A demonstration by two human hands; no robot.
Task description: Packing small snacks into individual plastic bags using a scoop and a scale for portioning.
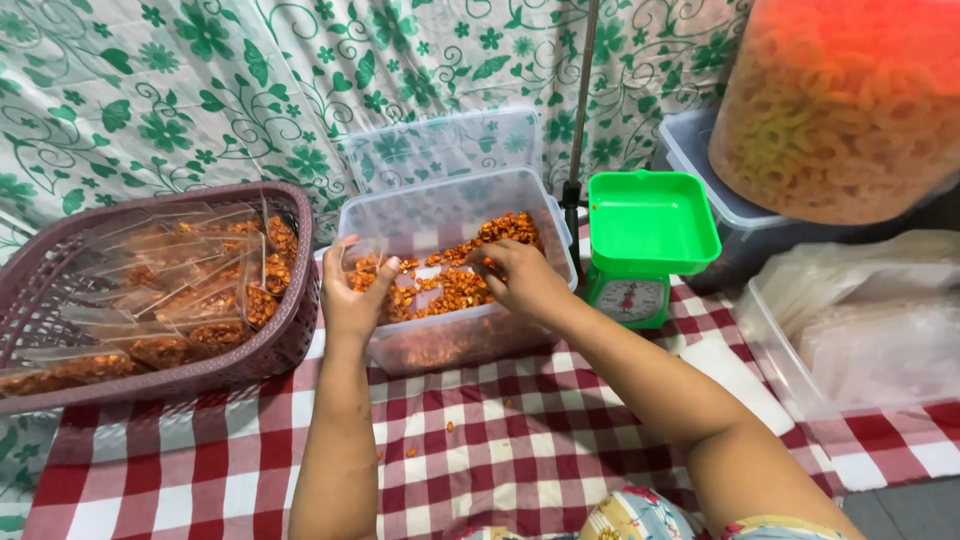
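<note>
A clear plastic tub point(560, 245) holds a heap of small orange-brown snack pieces point(455, 285). My left hand point(352, 295) holds a small clear plastic bag point(362, 258) upright at the tub's left rim, with some snack pieces inside it. My right hand point(520, 278) reaches into the tub, its fingers pinched on a few snack pieces just right of the bag. To the left, a purple plastic basket point(290, 340) is packed with several filled clear bags point(190, 290) of the same snack.
A green kitchen scale point(648, 240) stands right of the tub. The tub's lid point(445, 145) leans behind it. A big bag of ring-shaped crackers point(840, 110) sits on a clear bin at top right. Clear trays of empty bags point(860, 330) lie right. A red checked cloth point(520, 440) covers the surface.
</note>
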